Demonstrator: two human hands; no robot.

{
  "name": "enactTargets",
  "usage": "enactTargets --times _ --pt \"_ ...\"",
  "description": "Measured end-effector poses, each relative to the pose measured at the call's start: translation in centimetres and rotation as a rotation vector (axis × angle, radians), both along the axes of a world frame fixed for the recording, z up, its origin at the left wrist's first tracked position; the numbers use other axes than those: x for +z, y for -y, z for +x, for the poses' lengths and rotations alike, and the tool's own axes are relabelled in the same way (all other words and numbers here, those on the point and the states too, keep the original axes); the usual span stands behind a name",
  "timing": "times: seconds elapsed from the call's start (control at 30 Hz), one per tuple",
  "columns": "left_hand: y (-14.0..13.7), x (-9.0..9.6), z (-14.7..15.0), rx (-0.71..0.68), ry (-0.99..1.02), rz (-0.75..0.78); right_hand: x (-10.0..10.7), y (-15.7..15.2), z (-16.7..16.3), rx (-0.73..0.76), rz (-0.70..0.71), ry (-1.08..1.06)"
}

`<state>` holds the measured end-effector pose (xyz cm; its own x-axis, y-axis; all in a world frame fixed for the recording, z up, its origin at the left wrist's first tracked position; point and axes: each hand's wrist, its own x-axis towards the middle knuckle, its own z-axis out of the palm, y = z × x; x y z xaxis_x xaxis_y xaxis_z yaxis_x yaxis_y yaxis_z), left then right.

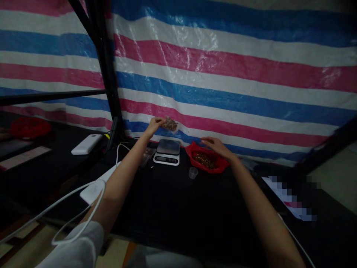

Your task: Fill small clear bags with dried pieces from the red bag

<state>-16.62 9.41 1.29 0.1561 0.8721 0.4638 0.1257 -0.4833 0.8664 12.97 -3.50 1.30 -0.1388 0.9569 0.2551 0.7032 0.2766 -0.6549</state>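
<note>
My left hand [154, 127] is closed on the edge of a small clear plastic bag [170, 125] filled with small brownish pieces, held up above the kitchen scale [167, 152]. The scale has a grey metal top and a white front with a dark display. My right hand [216, 146] hovers over the back of a red plastic bag [220, 163], its fingers stretched out to the left and somewhat apart. Small brown pieces [205, 160] lie inside that open red bag. A small clear cup [193, 172] stands before it.
More clear bags [147, 156] lie left of the scale. A white power bank [87, 144] and a white power strip [93, 191] with a looping cable [103, 186] are on the left. A sheet [287, 197] lies right. Striped sheeting [223, 85] and a black post [104, 63] stand behind.
</note>
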Motion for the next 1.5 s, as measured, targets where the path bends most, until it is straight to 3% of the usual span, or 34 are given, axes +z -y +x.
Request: enactTargets --times 0.1,0.2,0.33,0.47,0.5,0.53,0.67,0.77,0.87,1.0,1.2,1.33,1.5 --pt "1.7 0.3 4.7 -0.24 0.139 -0.088 -0.8 -1.6 -1.2 0.136 -0.13 -0.268" --pt "2.9 -0.6 9.4 -0.355 0.209 -0.171 -1.1 -2.6 -0.9 0.137 -0.137 -0.327" --pt "4.5 -1.8 14.1 -0.138 0.241 -0.248 -0.6 -2.4 1.3 0.006 -0.1 -0.266" --pt "7.0 -2.3 16.7 0.272 0.278 -0.013 0.1 -1.0 3.8 -0.119 -0.081 -0.196" --pt "7.6 -2.3 17.3 0.305 0.234 0.063 0.4 -0.7 4.2 -0.154 -0.057 -0.142" --pt "8.1 -2.3 18.0 0.263 0.174 0.122 0.6 -0.3 4.5 -0.187 -0.026 -0.066" --pt "8.5 -2.2 20.9 -0.227 0.049 0.157 1.8 1.0 4.6 -0.302 0.139 0.338" --pt "8.0 -2.2 22.5 -0.318 0.119 0.056 2.4 1.7 3.7 -0.433 0.268 0.595" --pt "7.4 -2.4 22.9 -0.322 0.14 -0.028 2.5 2.1 2.5 -0.51 0.273 0.773" --pt "6.7 -2.4 22.0 -0.264 0.116 -0.116 2.5 2.0 0.9 -0.465 0.226 0.894" --pt "5.5 -2.4 19.6 -0.347 0.133 -0.29 2.2 1.8 0.3 -0.372 0.311 0.781" --pt "4.8 -2.3 18.3 -0.403 0.09 -0.247 2.1 1.5 0.8 -0.322 0.304 0.639" --pt "4.4 -2.6 18.1 -0.34 -0.013 -0.111 1.9 1.1 1.1 -0.325 0.274 0.55"
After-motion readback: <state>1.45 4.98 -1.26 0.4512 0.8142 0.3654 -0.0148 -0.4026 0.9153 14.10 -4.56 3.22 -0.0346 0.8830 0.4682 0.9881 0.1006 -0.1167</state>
